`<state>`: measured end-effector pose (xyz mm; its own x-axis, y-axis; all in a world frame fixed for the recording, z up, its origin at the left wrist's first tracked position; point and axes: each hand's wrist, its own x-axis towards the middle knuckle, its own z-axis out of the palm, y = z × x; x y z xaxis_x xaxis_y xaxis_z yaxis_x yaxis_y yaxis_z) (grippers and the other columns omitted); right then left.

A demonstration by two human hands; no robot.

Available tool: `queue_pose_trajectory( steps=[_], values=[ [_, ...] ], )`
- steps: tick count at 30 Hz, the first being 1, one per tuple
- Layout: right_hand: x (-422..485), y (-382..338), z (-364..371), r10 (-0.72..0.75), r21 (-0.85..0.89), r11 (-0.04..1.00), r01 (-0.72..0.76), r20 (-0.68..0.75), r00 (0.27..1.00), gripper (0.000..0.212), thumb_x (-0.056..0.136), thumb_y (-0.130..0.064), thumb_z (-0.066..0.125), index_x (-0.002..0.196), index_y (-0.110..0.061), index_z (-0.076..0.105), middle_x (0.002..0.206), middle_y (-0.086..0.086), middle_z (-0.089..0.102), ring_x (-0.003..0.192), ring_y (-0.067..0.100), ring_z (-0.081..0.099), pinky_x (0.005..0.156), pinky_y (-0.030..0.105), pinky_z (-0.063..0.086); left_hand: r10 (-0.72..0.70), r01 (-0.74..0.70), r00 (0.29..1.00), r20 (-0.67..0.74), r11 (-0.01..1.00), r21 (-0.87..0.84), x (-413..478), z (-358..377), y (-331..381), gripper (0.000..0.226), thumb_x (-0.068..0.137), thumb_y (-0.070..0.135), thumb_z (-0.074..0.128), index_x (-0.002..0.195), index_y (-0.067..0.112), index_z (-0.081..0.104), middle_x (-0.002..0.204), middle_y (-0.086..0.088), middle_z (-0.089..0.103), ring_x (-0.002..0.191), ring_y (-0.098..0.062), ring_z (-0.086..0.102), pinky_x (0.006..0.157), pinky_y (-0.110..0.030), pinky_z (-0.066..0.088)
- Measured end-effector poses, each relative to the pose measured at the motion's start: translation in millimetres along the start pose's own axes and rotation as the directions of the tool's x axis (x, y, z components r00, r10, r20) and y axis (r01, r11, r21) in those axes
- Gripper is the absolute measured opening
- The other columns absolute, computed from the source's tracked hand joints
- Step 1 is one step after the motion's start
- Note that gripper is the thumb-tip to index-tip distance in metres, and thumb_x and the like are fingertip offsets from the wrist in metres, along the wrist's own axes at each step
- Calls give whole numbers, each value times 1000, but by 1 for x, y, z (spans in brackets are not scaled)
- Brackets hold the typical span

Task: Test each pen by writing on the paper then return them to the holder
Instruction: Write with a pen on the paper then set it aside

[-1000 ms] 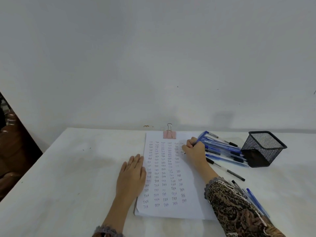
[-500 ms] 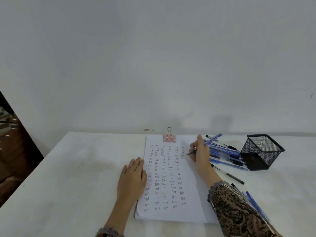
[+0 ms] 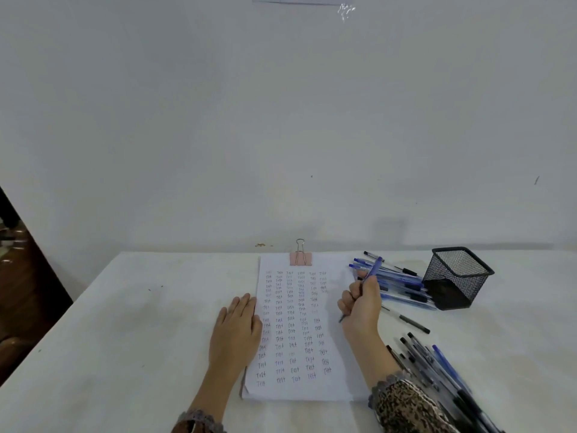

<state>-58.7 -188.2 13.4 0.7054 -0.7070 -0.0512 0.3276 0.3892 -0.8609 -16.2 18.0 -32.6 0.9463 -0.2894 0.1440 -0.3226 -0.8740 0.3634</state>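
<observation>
Change since earlier frames: right grip (image 3: 362,304) has come nearer along the sheet's right margin, from the top rows to level with the middle rows; the pen it carries has come with it. Left grip (image 3: 237,329) has stayed put.

1. Right grip: fingers curled round a blue pen (image 3: 371,275). The capped end points up and away over the far pen pile, and the tip points down at the paper's right margin. Whether the tip touches the sheet cannot be told.
2. Left grip: flat, fingers straight and together, pressing on the left edge of the paper.
3. Paper (image 3: 337,379): white stack lying lengthwise on the counter (image 3: 125,339), filled with columns of small handwritten words. A pink binder clip (image 3: 300,258) holds its far edge.
4. Holder (image 3: 457,276): black mesh, square, standing on the counter to the right, well apart from the paper.
5. Far pen pile (image 3: 402,285): mostly blue pens lying between the paper and the holder, reaching the holder's base.
6. Single black pen (image 3: 412,321): lying alone on the counter, just beyond the right grip.
7. Near pen pile (image 3: 437,364): dark and blue pens lying beside the right forearm.
8. Patterned sleeve (image 3: 406,407): covers the right forearm.
</observation>
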Motion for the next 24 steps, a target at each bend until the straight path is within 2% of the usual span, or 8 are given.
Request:
queue_pose_trajectory(
  steps=[2,4,6,7,8,11,15,24],
  values=[
    [-7,-9,-6,-17,-117,993,13,-33,999,31,102,-23,30,82,-18,53,53,-4,32,35,4,21,36,12,18,6,-7,1000,15,1000,9,0,0,0,94,66,51,-14,147,19,21,155,5,17,144,-10,10,116,-29,4],
    [-13,-23,-18,-83,-446,891,85,24,996,28,101,-23,34,85,-17,57,60,-1,44,43,8,33,40,18,25,7,-7,999,32,1000,3,-1,-1,1,81,77,50,-6,147,18,20,155,4,16,144,-11,9,117,-30,4],
    [-17,-36,-37,-102,-835,529,154,118,988,25,98,-22,42,79,-14,55,76,6,55,58,15,42,48,17,29,4,-4,999,49,1000,3,-1,-2,1,59,94,41,10,147,17,18,155,4,15,144,-11,9,117,-31,4],
    [-19,-42,-47,-100,-930,323,173,149,984,24,96,-20,45,76,-13,54,84,11,58,62,16,43,51,15,30,4,-5,999,50,1000,7,-2,-3,2,52,98,34,16,147,17,17,156,4,14,144,-11,8,117,-31,4],
    [-23,-47,-57,-87,-973,176,147,134,987,20,95,-18,46,79,-12,57,93,14,59,67,18,46,56,18,34,6,-6,999,47,1000,6,-2,-3,2,50,99,30,20,147,17,17,156,4,13,144,-11,8,117,-31,4],
    [-39,-62,-82,-42,-998,-64,-9,-7,999,24,93,-15,46,114,-14,59,114,11,54,98,28,54,77,33,43,11,-11,999,37,1000,1,-3,-3,3,49,100,27,21,147,17,17,156,3,14,144,-12,9,117,-31,5],
    [-56,-77,-97,92,-979,-197,-62,-82,992,30,92,-20,49,122,-23,51,117,5,50,104,25,53,74,28,41,20,-20,999,41,1000,4,-3,-2,1,49,99,27,21,147,16,18,156,2,15,144,-13,10,118,-33,7],
    [-57,-96,-103,156,-960,-281,-24,-70,985,30,88,-16,54,114,-30,53,122,-1,52,99,19,56,70,24,39,10,-11,998,57,1000,10,-4,-3,3,49,100,28,19,147,17,16,156,3,13,144,-13,8,118,-32,6]
  ],
)
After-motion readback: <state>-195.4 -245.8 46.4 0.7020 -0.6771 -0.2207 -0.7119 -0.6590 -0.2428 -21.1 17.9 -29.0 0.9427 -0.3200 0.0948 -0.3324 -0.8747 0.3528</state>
